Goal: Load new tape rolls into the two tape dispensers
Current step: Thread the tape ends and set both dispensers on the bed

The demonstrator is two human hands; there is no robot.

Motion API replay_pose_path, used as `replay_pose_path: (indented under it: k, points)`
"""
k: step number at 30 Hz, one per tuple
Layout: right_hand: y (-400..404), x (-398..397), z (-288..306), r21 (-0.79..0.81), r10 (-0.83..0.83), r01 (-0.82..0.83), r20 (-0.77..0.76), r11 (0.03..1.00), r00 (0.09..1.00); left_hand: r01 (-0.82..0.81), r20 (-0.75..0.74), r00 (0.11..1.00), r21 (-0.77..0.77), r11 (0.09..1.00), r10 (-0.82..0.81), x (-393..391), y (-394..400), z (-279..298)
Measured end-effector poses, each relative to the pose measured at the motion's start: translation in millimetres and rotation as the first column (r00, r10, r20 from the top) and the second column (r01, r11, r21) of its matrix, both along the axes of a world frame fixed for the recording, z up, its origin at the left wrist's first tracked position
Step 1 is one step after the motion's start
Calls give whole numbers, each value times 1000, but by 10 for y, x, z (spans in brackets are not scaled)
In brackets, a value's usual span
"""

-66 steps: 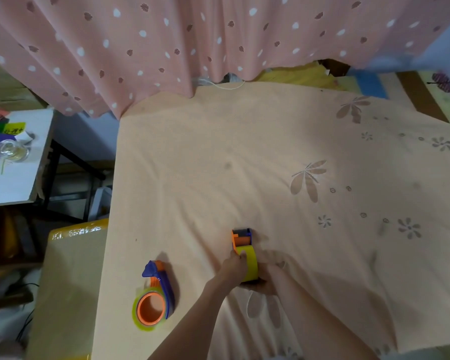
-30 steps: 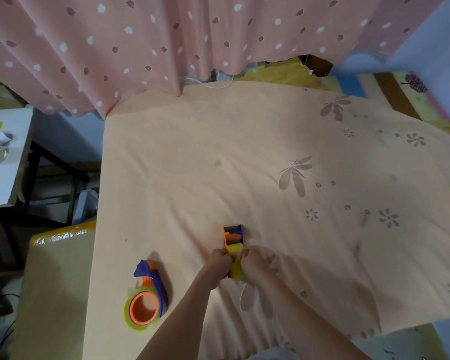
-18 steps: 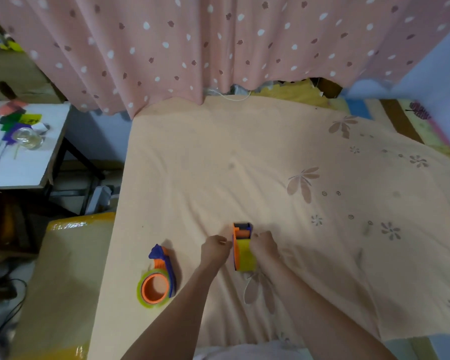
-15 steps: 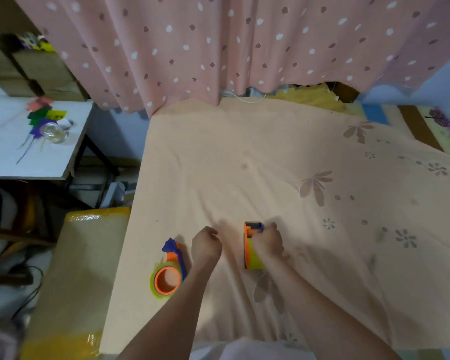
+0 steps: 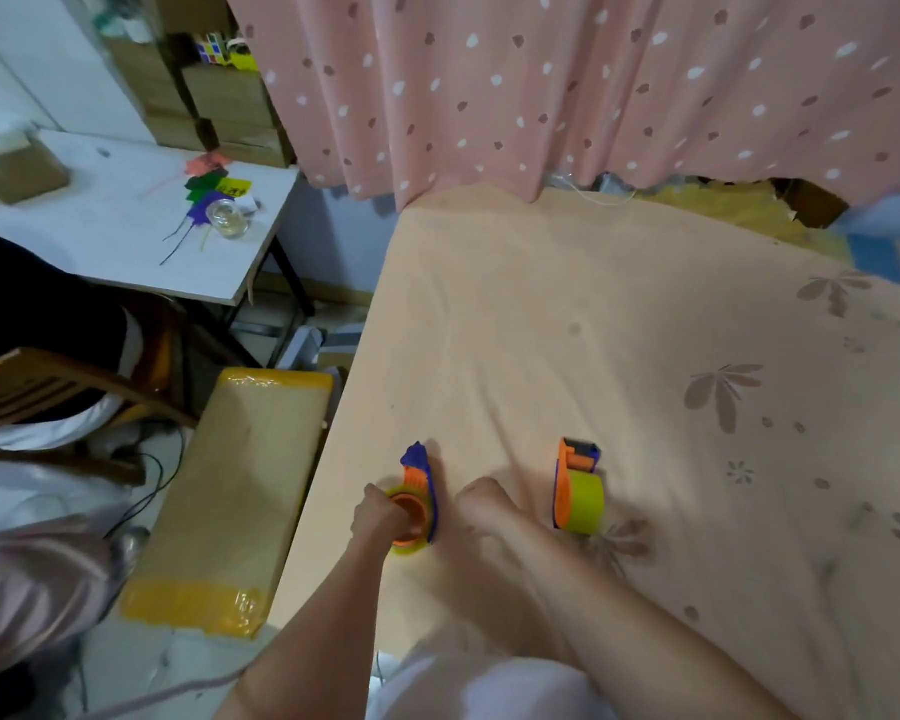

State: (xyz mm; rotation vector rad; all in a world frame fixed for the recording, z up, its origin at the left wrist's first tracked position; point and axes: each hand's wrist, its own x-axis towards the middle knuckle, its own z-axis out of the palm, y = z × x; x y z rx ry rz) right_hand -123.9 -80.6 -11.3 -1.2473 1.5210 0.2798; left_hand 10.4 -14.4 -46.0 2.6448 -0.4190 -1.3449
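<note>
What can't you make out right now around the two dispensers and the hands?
- Head view: left hand covers the orange hub of the purple-and-orange tape dispenser; grip unclear.
- Right hand is blurred; contact with that dispenser unclear.
- Standing orange dispenser with yellow-green roll: far side hidden by its own body.

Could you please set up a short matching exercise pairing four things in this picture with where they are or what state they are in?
Things:
1. left hand
2. right hand
3. right tape dispenser
4. glass jar

Places or states:
A. standing free on the orange cloth, untouched
B. on the white side table
C. closed on the left tape dispenser
D. resting on the cloth between the two dispensers

Pairs: 1-C, 2-D, 3-A, 4-B
</note>
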Motion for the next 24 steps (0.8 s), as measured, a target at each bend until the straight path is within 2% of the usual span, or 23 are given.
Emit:
replay_pose_path:
  k: [9, 16, 21, 24]
  points:
    - [85, 43, -13, 45, 261, -260, -21, 965, 965, -55, 23, 998, -57, 997, 57, 77, 141, -15]
    - [-16, -2, 60, 19, -18, 16, 122, 1000, 992, -41, 108, 992, -241, 970, 69, -112, -6, 217]
    - [-208, -121, 249, -206, -73, 87, 71, 975, 995, 28, 121, 992, -445, 895, 30, -327, -235, 498]
    - [-309, -280, 372, -257, -174, 184, 64, 949, 983, 82, 118, 993, -522, 849, -23, -489, -390, 694]
